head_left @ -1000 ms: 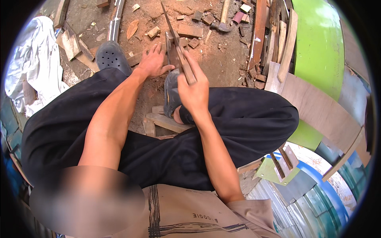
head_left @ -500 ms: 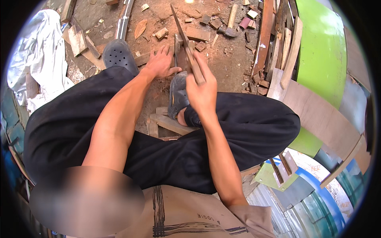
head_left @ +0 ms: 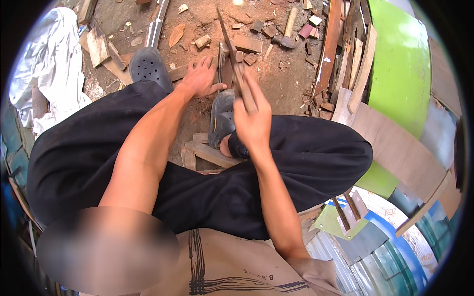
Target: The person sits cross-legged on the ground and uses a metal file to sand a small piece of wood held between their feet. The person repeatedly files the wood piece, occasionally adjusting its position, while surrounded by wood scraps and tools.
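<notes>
My right hand (head_left: 254, 116) is wrapped round the wooden handle of a handsaw (head_left: 228, 38), whose narrow dark blade points away from me. The blade stands edge-up over a brown wooden piece (head_left: 226, 71) on the ground; whether it touches the wood cannot be made out. Flat on a wooden strip (head_left: 178, 73) beside that piece lies my left hand (head_left: 199, 79), fingers spread and thumb toward the saw. Close by the brown piece is my right clog (head_left: 221, 116), partly covered by my right hand and leg.
A hammer (head_left: 286, 37) lies among wood offcuts at the far right. Long boards (head_left: 328, 49) and a green panel (head_left: 397, 64) line the right side. White cloth (head_left: 47, 64) is at the left, near my left clog (head_left: 148, 69). A small wooden frame (head_left: 212, 154) sits between my legs.
My right hand and the saw have drawn slightly back toward me. My left hand keeps its place on the wood.
</notes>
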A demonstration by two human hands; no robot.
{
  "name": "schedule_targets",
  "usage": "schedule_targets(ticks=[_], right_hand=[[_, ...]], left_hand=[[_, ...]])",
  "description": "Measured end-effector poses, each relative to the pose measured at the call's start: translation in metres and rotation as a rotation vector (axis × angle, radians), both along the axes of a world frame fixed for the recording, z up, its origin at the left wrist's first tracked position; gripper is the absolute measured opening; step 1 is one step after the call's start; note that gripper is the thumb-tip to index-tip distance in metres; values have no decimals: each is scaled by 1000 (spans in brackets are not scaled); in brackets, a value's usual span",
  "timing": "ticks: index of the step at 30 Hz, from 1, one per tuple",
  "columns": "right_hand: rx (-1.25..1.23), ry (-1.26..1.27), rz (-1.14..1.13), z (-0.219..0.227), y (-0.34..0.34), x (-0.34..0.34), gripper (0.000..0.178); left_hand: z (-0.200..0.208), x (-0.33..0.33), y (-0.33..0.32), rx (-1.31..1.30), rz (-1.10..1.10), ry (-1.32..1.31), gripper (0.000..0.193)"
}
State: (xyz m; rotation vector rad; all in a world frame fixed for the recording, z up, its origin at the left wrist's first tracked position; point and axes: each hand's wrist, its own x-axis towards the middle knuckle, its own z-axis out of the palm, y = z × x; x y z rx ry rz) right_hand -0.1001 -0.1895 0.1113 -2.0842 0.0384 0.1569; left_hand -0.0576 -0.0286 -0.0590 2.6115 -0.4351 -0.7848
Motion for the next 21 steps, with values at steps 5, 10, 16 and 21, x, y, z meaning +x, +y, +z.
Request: schedule_targets(ticks=[5, 10, 16, 21], right_hand=[[-53, 340, -18, 126, -36, -120, 55], [-28, -93, -89, -19, 7, -5, 59], [-52, 80, 2, 44, -10, -56, 57], [-135, 186, 27, 123, -34, -114, 58]], left_hand=[[-10, -10, 2, -18, 89, -68, 98], [4, 7, -7, -14, 35, -15, 98], [-6, 1, 7, -12, 45, 1, 101], [-10, -3, 2, -1, 60, -39, 101]])
